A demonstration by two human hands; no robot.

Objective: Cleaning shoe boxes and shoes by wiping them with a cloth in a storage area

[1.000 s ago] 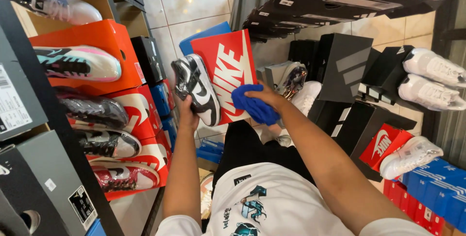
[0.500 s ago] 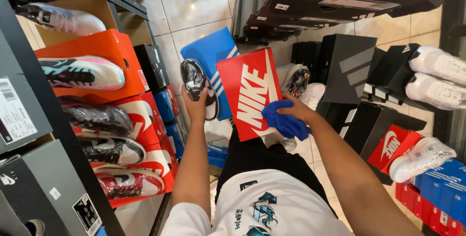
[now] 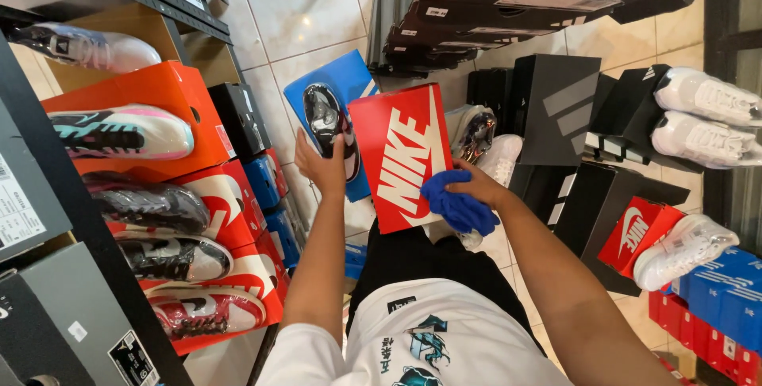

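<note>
Since the earlier frame the left hand (image 3: 321, 165) has lifted the wrapped black shoe (image 3: 332, 126) higher, its fingers grasping it. Right hand (image 3: 476, 188) clenches a blue cloth (image 3: 459, 207) against the red shoebox (image 3: 401, 156). Wiping seems in hand; next, cloth should meet shoe.

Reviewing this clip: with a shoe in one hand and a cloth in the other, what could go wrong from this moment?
The left hand holds the wrapped black and white shoe only by its lower end, so it could slip, perhaps onto the red box beside it. The right hand is full of blue cloth, so it may be slow to catch anything. Boxes crowd the floor, so footing looks tight.
</note>
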